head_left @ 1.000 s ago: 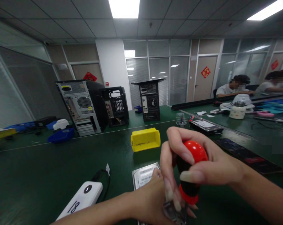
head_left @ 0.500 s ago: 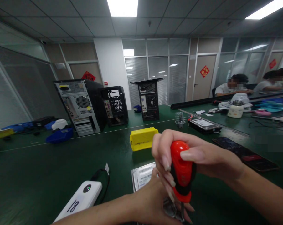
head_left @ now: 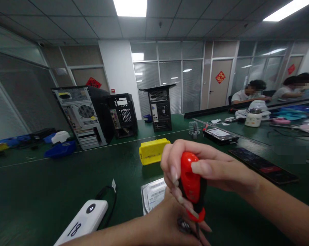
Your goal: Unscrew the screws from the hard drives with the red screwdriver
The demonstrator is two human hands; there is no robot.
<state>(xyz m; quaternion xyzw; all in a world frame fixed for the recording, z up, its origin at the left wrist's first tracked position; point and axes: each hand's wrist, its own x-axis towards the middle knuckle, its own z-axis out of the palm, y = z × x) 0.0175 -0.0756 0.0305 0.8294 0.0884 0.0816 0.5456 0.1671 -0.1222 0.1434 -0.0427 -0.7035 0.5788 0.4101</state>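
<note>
My right hand (head_left: pixel 195 171) is closed around the red and black handle of a screwdriver (head_left: pixel 190 184), thumb resting near its top. The tool stands nearly upright, shaft pointing down. Its tip is not clearly visible at the bottom of the view. Below it, my left hand (head_left: pixel 167 218) grips a silver hard drive (head_left: pixel 153 194) with a white label, covering much of it. Some of the left fingers are hidden behind the screwdriver and the right hand. A small shiny metal part (head_left: pixel 184 225) shows between the left fingers, close to the shaft.
A yellow bin (head_left: pixel 153 151) lies just beyond the drive. On the left is a white power bank (head_left: pixel 84 220) with a black cable. Computer cases (head_left: pixel 85 116) line the back. To the right are another hard drive (head_left: pixel 219 134) and a phone (head_left: pixel 262 164). People sit farther off.
The whole view has shifted slightly, with objects appearing a little further left. The screwdriver stays in my right hand and my left hand remains on the hard drive.
</note>
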